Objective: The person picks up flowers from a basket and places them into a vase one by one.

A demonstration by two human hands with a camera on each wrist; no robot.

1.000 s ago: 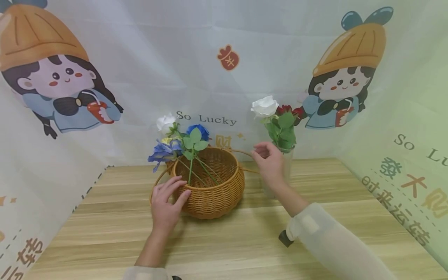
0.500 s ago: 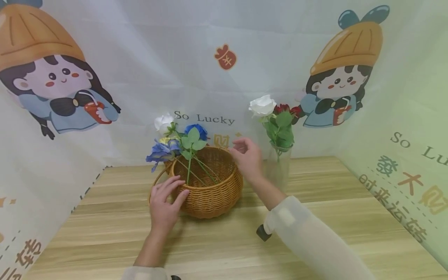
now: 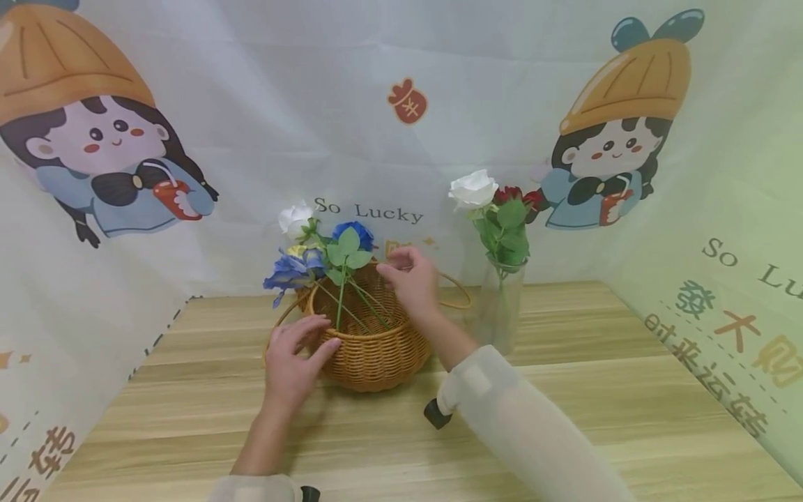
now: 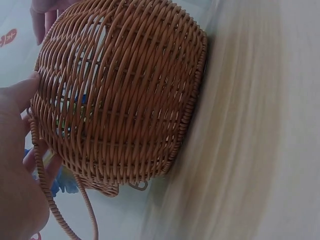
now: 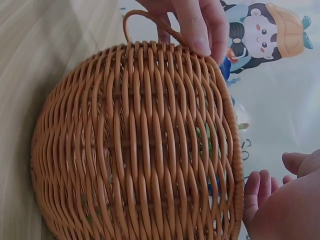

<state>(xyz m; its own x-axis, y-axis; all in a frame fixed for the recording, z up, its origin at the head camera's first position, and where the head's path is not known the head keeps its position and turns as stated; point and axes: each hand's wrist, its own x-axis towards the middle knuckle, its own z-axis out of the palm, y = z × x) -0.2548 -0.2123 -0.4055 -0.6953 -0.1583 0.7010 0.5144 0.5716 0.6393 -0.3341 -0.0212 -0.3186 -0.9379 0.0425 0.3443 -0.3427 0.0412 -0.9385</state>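
A brown wicker basket (image 3: 376, 362) stands on the table. Green stems lean in it, bearing a white rose (image 3: 295, 219), a blue rose (image 3: 355, 236) and a ruffled blue-purple flower (image 3: 293, 268). At the basket's left rim is my left hand (image 3: 291, 366), thumb and fingers bent around the edge; the left wrist view shows the thumb touching it beside the looped handle (image 4: 46, 187). My right hand (image 3: 414, 282) hovers over the basket's right side, fingers loosely bent, just right of the blue rose. In the right wrist view, that hand (image 5: 285, 200) has nothing in its fingers.
A clear glass vase (image 3: 498, 314) with a white rose (image 3: 473, 188) and red flowers (image 3: 514, 199) stands right of the basket. The basket's right handle (image 3: 461, 296) sticks out towards it. A printed cloth (image 3: 376, 139) hangs behind the wooden table (image 3: 564, 390).
My right hand has moved left, from beside the vase and the right handle to above the basket. The left hand stays at the rim.
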